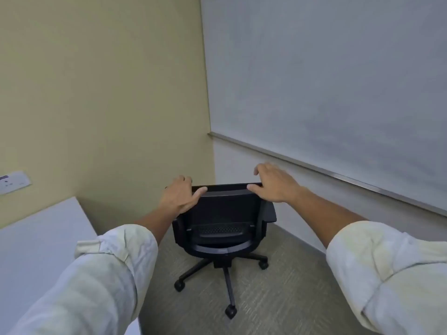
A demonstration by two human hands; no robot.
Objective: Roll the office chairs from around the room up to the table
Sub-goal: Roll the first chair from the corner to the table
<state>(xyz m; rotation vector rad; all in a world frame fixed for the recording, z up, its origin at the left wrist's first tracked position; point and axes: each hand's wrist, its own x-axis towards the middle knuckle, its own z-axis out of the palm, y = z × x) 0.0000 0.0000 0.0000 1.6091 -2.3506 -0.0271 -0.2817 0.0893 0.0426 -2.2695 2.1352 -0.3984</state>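
left hand (180, 195) grips office chair (225, 210) backrest corner; right hand (274, 184) loose, thumb on top edge, fingers arched above.

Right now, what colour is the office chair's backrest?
The office chair's backrest is black, clearest in the head view.
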